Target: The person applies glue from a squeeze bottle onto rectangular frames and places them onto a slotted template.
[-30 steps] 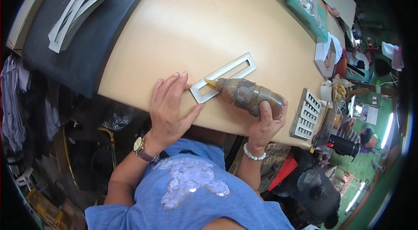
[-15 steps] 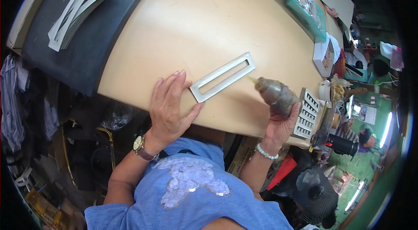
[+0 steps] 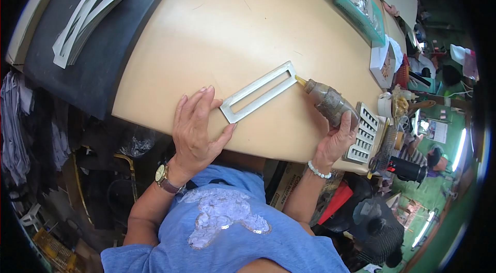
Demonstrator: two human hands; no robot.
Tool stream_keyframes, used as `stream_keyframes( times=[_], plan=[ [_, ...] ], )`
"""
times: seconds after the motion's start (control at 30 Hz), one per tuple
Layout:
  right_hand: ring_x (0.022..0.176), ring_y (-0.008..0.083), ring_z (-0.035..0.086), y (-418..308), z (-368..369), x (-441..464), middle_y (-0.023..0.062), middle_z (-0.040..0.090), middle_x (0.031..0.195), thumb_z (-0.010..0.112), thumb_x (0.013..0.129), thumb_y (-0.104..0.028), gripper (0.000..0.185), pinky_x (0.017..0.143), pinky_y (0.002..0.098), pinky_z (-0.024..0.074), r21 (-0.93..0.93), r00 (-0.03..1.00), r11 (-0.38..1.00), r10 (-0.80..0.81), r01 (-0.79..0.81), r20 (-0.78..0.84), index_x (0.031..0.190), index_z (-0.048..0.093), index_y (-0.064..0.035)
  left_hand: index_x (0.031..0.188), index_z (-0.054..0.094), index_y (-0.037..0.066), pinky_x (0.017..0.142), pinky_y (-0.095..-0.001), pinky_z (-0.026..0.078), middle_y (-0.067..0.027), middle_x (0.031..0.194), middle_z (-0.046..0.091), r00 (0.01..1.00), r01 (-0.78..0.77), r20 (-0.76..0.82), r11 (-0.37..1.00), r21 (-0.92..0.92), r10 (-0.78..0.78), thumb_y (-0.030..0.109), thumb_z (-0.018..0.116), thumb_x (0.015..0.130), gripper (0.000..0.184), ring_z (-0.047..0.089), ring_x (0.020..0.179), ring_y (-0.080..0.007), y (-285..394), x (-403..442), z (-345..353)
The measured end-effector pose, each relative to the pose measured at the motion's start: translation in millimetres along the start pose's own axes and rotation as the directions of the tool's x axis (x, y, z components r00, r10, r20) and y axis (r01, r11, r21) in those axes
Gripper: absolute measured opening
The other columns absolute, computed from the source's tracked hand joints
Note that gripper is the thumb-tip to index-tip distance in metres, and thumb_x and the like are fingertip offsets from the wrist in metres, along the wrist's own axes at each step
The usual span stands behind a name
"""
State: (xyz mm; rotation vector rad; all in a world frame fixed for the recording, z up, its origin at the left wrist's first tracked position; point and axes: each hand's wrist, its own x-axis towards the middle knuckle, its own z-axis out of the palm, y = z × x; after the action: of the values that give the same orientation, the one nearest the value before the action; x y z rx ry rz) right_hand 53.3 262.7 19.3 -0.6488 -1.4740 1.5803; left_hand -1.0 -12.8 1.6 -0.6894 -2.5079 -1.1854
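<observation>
A pale rectangular frame with a long slot lies slantwise on the tan table. My left hand rests by its lower left corner, with index finger and thumb at the edges there and the fingers spread. In my right hand is a brown, smeared squeeze bottle, gripped near its base. Its yellow nozzle points left, at the frame's upper right end; whether it touches is too small to tell.
On a black mat at the left lies a stack of similar frames. A slotted metal block stands right of my right hand. Farther back are a green basket, white boxes and another person's hand.
The bottle in my right hand has moved right and up, from the frame's lower left end to its upper right end. My left hand stays at the lower corner.
</observation>
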Motion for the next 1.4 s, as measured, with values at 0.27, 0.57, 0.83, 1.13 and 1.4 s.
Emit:
stream_keyframes(
  times=[0.27,0.57,0.83,1.13,1.4],
  plan=[
    [0.089,0.0148,0.058,-8,3,-17,0.0073,0.059,0.099,0.068,0.082,-0.007,0.032,0.081,0.0277,0.0486,-0.092,0.999,0.996,-0.021,0.024,0.028,0.111,0.056,0.0010,0.135,0.033,-0.004,0.099,-0.0489,0.033,-0.0115,0.100,0.065,1.000,-0.003,0.004,1.000,0.010,0.003,0.014,0.077,0.068,0.083,0.054,0.104,-0.0309,0,1,1],
    [0.087,0.0131,0.056,-22,17,-66,0.0045,0.058,0.095,0.072,0.077,-0.006,0.038,0.079,0.0254,0.0477,-0.090,0.979,0.993,0.090,-0.074,0.185,0.110,0.056,-0.0002,0.134,0.037,-0.004,0.100,-0.0487,0.032,-0.0120,0.102,0.064,0.999,0.040,0.013,0.999,-0.035,-0.040,0.013,0.063,0.081,0.062,0.052,0.110,-0.0323,1,-2,-2],
    [0.097,0.0200,0.060,-27,13,-75,0.0083,0.060,0.107,0.067,0.081,-0.024,0.044,0.085,0.0323,0.0500,0.133,0.898,0.894,0.405,-0.428,0.172,0.118,0.053,-0.0036,0.133,0.038,-0.005,0.098,-0.0498,0.034,-0.0120,0.102,0.063,0.999,0.042,0.014,0.997,-0.063,-0.042,0.011,0.057,0.085,0.054,0.051,0.111,-0.0328,-2,-2,-1],
    [0.103,0.0222,0.058,2,6,50,0.0136,0.059,0.116,0.061,0.085,-0.015,0.027,0.092,0.0331,0.0451,0.276,0.968,0.935,0.180,-0.223,0.172,0.108,0.055,-0.0031,0.130,0.040,-0.006,0.098,-0.0479,0.034,-0.0130,0.095,0.065,0.997,0.005,-0.074,1.000,0.030,-0.003,0.010,0.060,0.084,0.053,0.055,0.099,-0.0345,2,0,8],
    [0.092,0.0299,0.058,6,43,55,0.0137,0.062,0.101,0.068,0.077,-0.010,0.014,0.085,0.0350,0.0449,-0.754,0.799,0.389,-0.528,0.529,0.288,0.083,0.057,-0.0037,0.130,0.041,-0.005,0.096,-0.0464,0.036,-0.0118,0.093,0.065,0.997,-0.018,-0.079,0.998,0.055,0.022,0.012,0.066,0.080,0.058,0.056,0.094,-0.0325,3,2,9]
  ],
)
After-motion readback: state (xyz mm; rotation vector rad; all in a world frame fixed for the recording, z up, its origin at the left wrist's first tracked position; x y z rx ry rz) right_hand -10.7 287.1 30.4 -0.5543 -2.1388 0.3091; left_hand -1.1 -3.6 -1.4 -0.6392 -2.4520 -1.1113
